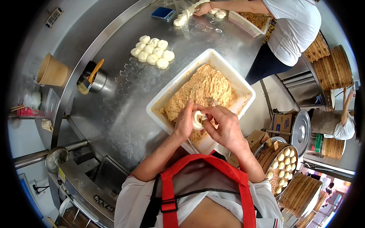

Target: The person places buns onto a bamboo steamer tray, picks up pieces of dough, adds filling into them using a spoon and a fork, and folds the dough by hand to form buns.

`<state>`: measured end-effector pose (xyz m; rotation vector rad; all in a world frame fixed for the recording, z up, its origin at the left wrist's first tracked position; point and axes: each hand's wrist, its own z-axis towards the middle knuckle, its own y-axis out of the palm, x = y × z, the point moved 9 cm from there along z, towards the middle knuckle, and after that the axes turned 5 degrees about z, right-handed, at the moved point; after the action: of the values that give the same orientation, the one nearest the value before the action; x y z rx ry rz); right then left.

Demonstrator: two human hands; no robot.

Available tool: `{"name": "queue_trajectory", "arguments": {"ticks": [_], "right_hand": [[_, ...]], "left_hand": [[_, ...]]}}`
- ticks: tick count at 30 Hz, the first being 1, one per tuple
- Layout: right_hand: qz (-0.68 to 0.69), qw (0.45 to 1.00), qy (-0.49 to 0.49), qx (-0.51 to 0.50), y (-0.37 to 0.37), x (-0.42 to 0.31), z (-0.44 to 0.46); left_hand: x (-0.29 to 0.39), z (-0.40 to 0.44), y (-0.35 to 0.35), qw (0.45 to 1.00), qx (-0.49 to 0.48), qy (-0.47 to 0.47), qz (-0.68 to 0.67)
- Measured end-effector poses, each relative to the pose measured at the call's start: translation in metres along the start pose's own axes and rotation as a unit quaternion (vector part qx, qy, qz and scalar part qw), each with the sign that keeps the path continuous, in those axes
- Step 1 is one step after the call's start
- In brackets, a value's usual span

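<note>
I hold a small, round piece of dough [197, 120] between my hands, above the near part of a white tub [156, 103]. My left hand [184, 121] is narrow, its fingers close around one side of the dough; my right hand [225, 125] pinches the other side of its edge with thumb and fingers. The dough is open in the middle — a hollow ring shape facing up at me. What lies inside it is too small to tell.

The tub sits slantwise on the steel table [114, 125], with a large mound of orange-tan filling [207, 85] in it. Beyond its left side, a cluster of pale dough balls [152, 51] lies close together on the table. Farther left is a metal pot [99, 81] with a wooden-handled brush [96, 70] leaning in it.

At the far side, near a blue scale [163, 13], a co-worker's hand [202, 8] touches more dough beside clear plastic [185, 26]. To my right, a round steamer [273, 185] holds rows of pale buns [281, 165] — stacked bamboo steamers [300, 193] stand just beside it.
</note>
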<state>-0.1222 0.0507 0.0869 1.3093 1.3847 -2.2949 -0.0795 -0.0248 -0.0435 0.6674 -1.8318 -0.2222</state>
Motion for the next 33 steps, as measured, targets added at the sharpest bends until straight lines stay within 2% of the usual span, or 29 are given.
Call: {"name": "queue_trajectory", "arguments": {"ticks": [4, 10, 19, 22, 25, 28, 33], "right_hand": [[0.005, 1.0, 0.012, 0.007, 0.002, 0.005, -0.006], [-0.023, 0.999, -0.033, 0.03, -0.006, -0.009, -0.002], [-0.022, 0.998, -0.06, -0.001, -0.002, -0.008, -0.003], [-0.032, 0.998, -0.053, 0.001, -0.004, -0.011, -0.003], [-0.048, 0.997, -0.062, 0.002, -0.003, -0.017, 0.001], [-0.056, 0.995, -0.074, -0.021, 0.001, -0.02, 0.002], [-0.06, 0.995, -0.077, -0.016, 0.003, -0.016, -0.004]], "left_hand": [[0.001, -0.003, -0.002, 0.999, -0.003, -0.02, 0.044], [0.007, 0.001, -0.003, 0.997, 0.012, -0.002, 0.075], [0.01, -0.005, 0.002, 0.989, -0.038, -0.045, 0.134], [0.011, 0.001, -0.003, 0.986, -0.018, -0.006, 0.165], [0.007, -0.002, 0.0, 0.99, -0.031, -0.062, 0.123], [-0.003, 0.006, -0.012, 0.982, 0.002, -0.044, 0.184], [-0.002, 0.001, -0.015, 0.983, 0.021, -0.073, 0.17]]}}
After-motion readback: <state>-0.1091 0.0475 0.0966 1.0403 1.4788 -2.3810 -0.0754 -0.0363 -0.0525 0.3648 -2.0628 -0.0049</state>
